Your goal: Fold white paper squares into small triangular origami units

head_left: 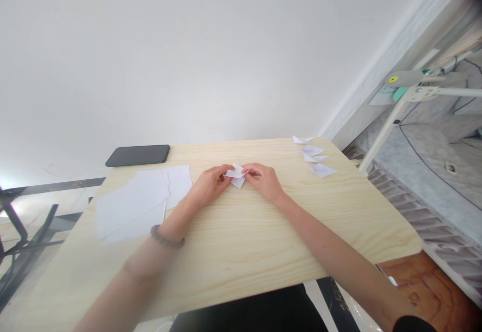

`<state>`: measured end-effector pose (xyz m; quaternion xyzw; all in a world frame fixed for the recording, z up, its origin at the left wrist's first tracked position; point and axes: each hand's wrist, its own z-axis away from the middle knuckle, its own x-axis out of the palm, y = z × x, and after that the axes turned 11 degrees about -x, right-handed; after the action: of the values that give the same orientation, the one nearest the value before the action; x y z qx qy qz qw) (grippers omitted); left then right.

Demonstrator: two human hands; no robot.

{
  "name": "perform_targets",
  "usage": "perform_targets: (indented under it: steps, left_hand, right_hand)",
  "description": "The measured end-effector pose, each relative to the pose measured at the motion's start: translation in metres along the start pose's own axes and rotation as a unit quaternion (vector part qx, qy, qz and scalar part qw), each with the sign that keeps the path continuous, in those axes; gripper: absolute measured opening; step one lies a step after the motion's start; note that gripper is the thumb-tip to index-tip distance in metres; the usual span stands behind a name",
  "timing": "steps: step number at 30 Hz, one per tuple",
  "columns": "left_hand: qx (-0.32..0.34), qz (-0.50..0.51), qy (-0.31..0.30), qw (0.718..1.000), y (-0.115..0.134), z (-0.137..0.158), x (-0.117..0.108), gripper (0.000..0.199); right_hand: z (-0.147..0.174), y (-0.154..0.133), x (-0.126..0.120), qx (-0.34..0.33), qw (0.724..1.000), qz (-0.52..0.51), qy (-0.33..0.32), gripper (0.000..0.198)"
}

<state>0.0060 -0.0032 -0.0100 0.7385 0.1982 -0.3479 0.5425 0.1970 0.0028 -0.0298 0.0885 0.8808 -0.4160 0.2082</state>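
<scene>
A small piece of folded white paper (237,172) is held between my two hands near the middle of the table, one pointed corner hanging toward me. My left hand (210,185) pinches its left edge between thumb and fingers. On the other side, my right hand (264,182) grips the right edge the same way. Several small folded paper shapes with pointed ends, such as this folded paper boat shape (324,170), stand in a row at the right rear of the table. Loose white sheets (131,206) lie overlapping to the left of my left hand.
A black phone (138,155) lies at the back left of the pale wooden table (241,246). Behind it rises a white wall (226,61). To the right are a white metal frame (387,128) and a grey cushioned surface (444,146).
</scene>
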Motion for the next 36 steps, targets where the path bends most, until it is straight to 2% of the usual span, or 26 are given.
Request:
perform_targets:
  steps: [3, 7, 12, 15, 20, 25, 32, 36]
  left_hand:
    - [-0.027, 0.105, -0.012, 0.994, -0.002, -0.002, 0.002, 0.022]
    - [-0.074, 0.261, -0.020, 0.962, -0.006, -0.003, 0.005, 0.021]
    - [-0.108, 0.362, -0.018, 0.926, -0.006, -0.005, 0.003, 0.023]
    - [-0.111, 0.380, -0.041, 0.917, -0.003, -0.004, 0.003, 0.025]
    - [-0.121, 0.351, -0.038, 0.928, 0.000, -0.003, 0.002, 0.024]
    - [-0.123, 0.333, -0.025, 0.935, 0.001, -0.003, 0.002, 0.027]
    - [-0.115, 0.370, -0.014, 0.922, 0.003, -0.003, 0.003, 0.025]
    - [-0.137, 0.359, -0.007, 0.923, 0.005, -0.002, 0.002, 0.026]
  right_hand:
    - [0.000, 0.001, 0.000, -0.007, 0.999, -0.036, 0.014, 0.012]
    - [0.001, 0.004, -0.003, 0.019, 0.992, -0.118, 0.030, 0.011]
    - [0.000, 0.001, -0.006, 0.043, 0.985, -0.164, 0.003, 0.018]
    - [-0.001, -0.002, -0.007, 0.018, 0.993, -0.120, 0.010, 0.017]
    - [-0.002, -0.004, -0.008, -0.016, 0.996, -0.092, 0.009, 0.018]
    - [-0.002, -0.007, -0.007, -0.002, 0.996, -0.094, 0.003, 0.019]
    - [-0.003, -0.010, -0.007, -0.002, 0.997, -0.072, 0.020, 0.017]
    - [-0.003, -0.011, -0.006, 0.013, 0.998, -0.061, 0.017, 0.020]
